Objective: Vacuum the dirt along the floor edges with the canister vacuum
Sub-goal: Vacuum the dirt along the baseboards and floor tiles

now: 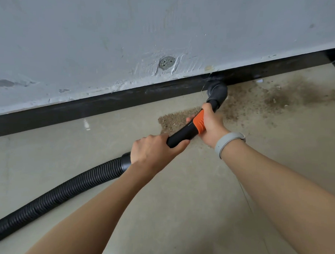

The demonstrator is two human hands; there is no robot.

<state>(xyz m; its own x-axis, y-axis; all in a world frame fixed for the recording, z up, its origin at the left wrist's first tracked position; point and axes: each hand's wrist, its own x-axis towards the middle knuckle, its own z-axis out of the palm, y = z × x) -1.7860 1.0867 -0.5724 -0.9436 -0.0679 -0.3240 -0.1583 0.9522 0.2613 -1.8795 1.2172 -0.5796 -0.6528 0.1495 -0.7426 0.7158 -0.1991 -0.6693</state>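
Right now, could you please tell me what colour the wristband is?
The slim wristband is light grey, head view.

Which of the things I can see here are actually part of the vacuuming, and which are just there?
Part of the job:
- vacuum wand, gripped by left hand and right hand
- nozzle at the black skirting
- ribbed hose
- dirt on the floor

Just there:
- grey wristband
- filled hole in the wall
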